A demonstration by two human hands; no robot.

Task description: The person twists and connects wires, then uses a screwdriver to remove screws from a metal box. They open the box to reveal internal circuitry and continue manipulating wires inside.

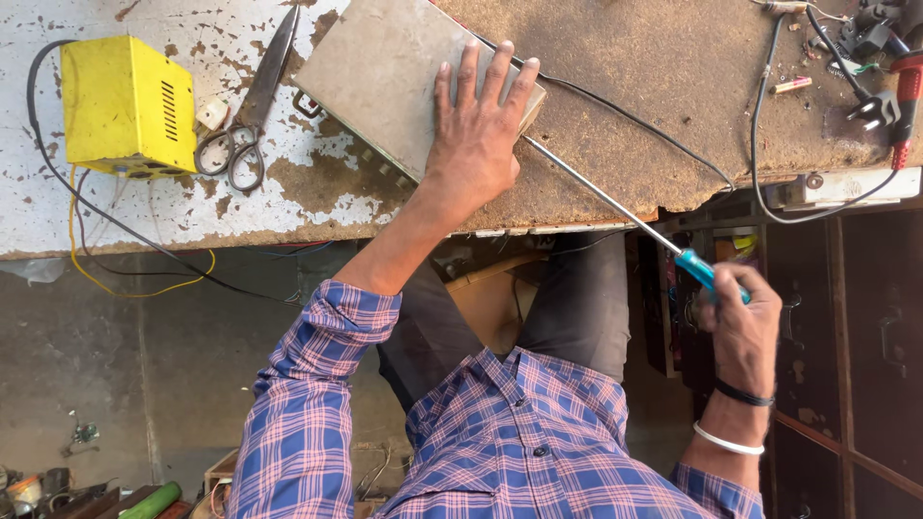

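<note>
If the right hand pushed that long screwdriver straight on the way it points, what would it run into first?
Most likely the grey metal box under the left hand; the screwdriver in the right hand already has its tip at that box's side.

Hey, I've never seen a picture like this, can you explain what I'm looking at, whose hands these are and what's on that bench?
This is one view from a camera on a person's head, looking down at their own two bare hands, so the scene looks turned around. The left hand presses flat on a grey metal box on a worn workbench. The right hand grips a long screwdriver by its blue handle, its tip at the box's edge. Also on the bench: a yellow box, scissors, black cables and a plug.
</note>
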